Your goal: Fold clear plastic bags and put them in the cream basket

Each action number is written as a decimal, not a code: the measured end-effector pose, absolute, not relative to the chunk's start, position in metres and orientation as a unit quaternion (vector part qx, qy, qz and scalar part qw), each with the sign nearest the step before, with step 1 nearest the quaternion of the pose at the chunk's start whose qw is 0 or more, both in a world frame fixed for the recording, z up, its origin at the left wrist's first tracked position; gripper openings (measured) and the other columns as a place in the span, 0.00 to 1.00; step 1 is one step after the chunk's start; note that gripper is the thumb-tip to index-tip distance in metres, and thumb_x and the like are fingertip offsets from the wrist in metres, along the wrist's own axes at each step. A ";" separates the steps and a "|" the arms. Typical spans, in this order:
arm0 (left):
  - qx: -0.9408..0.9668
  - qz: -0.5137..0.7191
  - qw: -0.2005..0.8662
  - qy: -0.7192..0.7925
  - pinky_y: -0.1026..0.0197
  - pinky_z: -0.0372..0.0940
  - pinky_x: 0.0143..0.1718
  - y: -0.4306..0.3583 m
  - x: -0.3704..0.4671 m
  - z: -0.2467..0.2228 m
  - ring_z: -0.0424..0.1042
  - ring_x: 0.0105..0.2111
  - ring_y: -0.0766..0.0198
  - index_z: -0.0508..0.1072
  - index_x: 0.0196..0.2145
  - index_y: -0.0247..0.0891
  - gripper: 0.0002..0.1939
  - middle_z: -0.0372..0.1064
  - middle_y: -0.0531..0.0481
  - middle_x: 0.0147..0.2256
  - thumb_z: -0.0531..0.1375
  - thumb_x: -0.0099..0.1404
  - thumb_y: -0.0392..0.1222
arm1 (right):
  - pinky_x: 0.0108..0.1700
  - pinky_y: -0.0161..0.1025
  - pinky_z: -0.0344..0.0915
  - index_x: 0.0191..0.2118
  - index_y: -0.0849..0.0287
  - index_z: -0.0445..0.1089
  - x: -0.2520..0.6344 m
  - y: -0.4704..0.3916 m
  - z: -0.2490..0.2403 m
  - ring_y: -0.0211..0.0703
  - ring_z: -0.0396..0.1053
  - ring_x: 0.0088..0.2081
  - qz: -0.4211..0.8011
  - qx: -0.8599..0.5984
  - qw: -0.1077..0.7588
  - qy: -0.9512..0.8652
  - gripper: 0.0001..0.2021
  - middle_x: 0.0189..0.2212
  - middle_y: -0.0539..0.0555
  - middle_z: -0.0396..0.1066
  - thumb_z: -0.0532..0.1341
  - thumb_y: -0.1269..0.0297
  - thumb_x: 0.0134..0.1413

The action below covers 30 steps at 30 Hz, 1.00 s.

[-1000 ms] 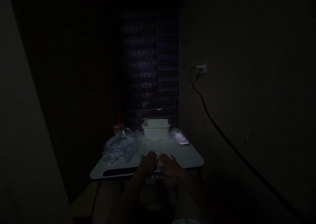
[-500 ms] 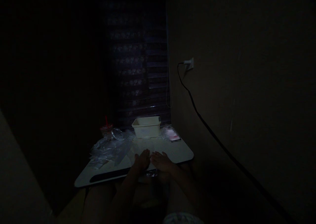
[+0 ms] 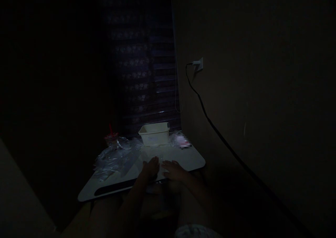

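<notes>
My left hand (image 3: pixel 151 168) lies palm down near the front edge of a small white table (image 3: pixel 181 156), its fingers stretched forward and its thumb to the side. Close on its right, my right hand (image 3: pixel 173 170) is also palm down with its fingers a little spread, pointing toward the left hand. Neither hand shows anything in its grip. Clear plastic appears to lie under and just beyond the fingers, but the dimness blurs its outline. To the left is a heap of crumpled clear plastic bags (image 3: pixel 115 160).
A cream plastic bin (image 3: pixel 154 137) stands at the table's back, with a cup with a red straw (image 3: pixel 111 139) to its left. A blurred pinkish packet (image 3: pixel 182 141) sits at the back right. A black cord (image 3: pixel 217 133) runs from a wall outlet (image 3: pixel 201 64).
My right hand has drawn slightly away from the left, and its fingers have spread. The left hand stays about where it was. The whole view has shifted a little.
</notes>
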<state>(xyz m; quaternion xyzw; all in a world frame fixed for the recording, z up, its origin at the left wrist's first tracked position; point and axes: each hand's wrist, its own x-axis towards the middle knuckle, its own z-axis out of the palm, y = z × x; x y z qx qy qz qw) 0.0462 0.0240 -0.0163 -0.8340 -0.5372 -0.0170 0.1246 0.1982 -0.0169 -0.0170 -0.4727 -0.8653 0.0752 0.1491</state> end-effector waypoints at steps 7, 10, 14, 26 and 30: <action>-0.844 -0.022 0.128 -0.520 0.50 0.59 0.40 0.031 0.042 -0.021 0.62 0.42 0.59 0.59 0.45 0.36 0.16 0.57 0.46 0.46 0.52 0.59 0.42 | 0.52 0.49 0.41 0.52 0.58 0.53 0.208 -0.025 -0.019 0.48 0.44 0.55 0.076 -0.433 0.139 -0.888 0.29 0.54 0.60 0.48 0.52 0.49 0.44; -0.847 -0.030 0.125 -0.516 0.50 0.59 0.39 0.031 0.042 -0.018 0.62 0.41 0.59 0.59 0.45 0.36 0.16 0.58 0.46 0.45 0.52 0.59 0.42 | 0.52 0.50 0.41 0.53 0.58 0.51 0.210 -0.025 -0.021 0.49 0.44 0.55 0.076 -0.430 0.143 -0.888 0.33 0.54 0.60 0.48 0.54 0.47 0.41; -0.844 -0.046 0.123 -0.520 0.49 0.59 0.40 0.027 0.039 -0.010 0.61 0.42 0.59 0.59 0.46 0.36 0.17 0.57 0.45 0.46 0.51 0.59 0.42 | 0.52 0.47 0.41 0.56 0.59 0.44 0.210 -0.023 -0.023 0.48 0.45 0.54 0.083 -0.427 0.160 -0.886 0.41 0.54 0.60 0.47 0.55 0.43 0.35; -0.822 -0.052 0.117 -0.554 0.48 0.56 0.42 0.009 -0.004 -0.003 0.59 0.44 0.57 0.58 0.47 0.37 0.17 0.55 0.45 0.48 0.51 0.59 0.42 | 0.49 0.44 0.45 0.54 0.56 0.48 0.205 -0.027 -0.027 0.47 0.49 0.52 0.020 -0.434 0.166 -0.885 0.32 0.53 0.57 0.52 0.57 0.61 0.39; -0.820 -0.051 0.114 -0.559 0.48 0.57 0.42 0.009 -0.008 -0.011 0.59 0.44 0.57 0.58 0.47 0.37 0.17 0.55 0.45 0.48 0.51 0.59 0.42 | 0.50 0.43 0.44 0.54 0.59 0.48 0.205 -0.027 -0.029 0.46 0.48 0.52 0.023 -0.438 0.174 -0.882 0.32 0.53 0.57 0.51 0.55 0.59 0.40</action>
